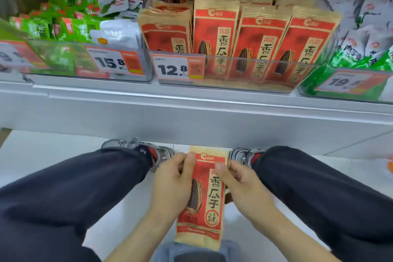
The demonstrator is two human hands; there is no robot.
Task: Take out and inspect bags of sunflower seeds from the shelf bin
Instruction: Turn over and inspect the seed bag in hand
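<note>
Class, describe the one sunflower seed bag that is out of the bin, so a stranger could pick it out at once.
Start at the clear shelf bin with the 12.8 price tag, full of upright red-and-tan bags. Drop below the shelf, between the person's knees. The held bag is there, gripped by the left hand and right hand: the only one outside the bin.

I hold one bag [205,195] low between my knees, left hand [172,185] and right hand [244,187] at its sides. Beyond it, on the shelf [191,110], the centre bin [234,74] holds upright bags [261,38], with neighbouring bins either side.
</note>
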